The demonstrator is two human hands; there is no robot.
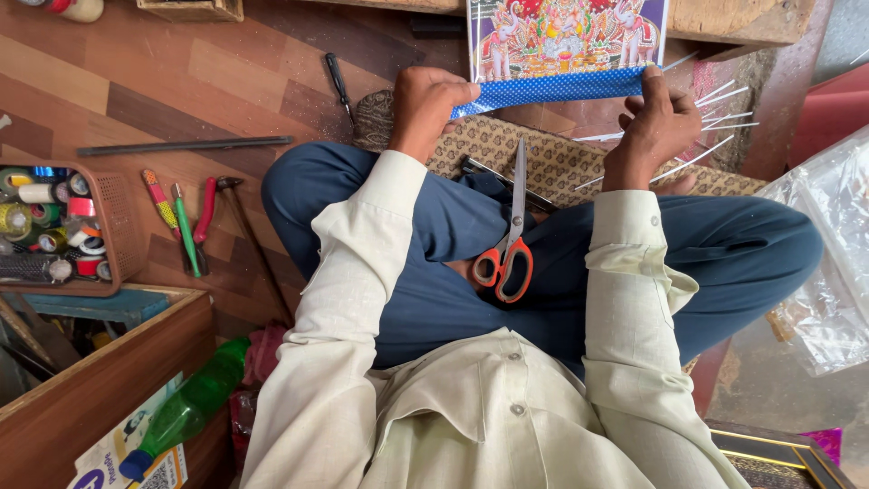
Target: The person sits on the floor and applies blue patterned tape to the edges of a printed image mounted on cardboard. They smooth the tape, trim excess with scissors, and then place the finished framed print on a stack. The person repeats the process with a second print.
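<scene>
Both hands grip the blue strip along the print's (566,36) lower edge, ahead of the crossed legs. Left hand (425,104) is closed on the strip's (552,88) left end, right hand (656,122) pinches the right end. Judged light, thin, crease-prone; hold by the edges. Scissors (509,244) rest on the lap.

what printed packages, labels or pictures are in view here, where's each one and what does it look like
Printed picture: top centre, flat rectangle, bright figures and elephants; both hands, left hand and right hand, press blue dotted tape along its lower edge.
Printed box: bottom left in the wooden crate, pale with purple print and a square code.
Green bottle: lying on that box, blue cap, no label visible.
</scene>
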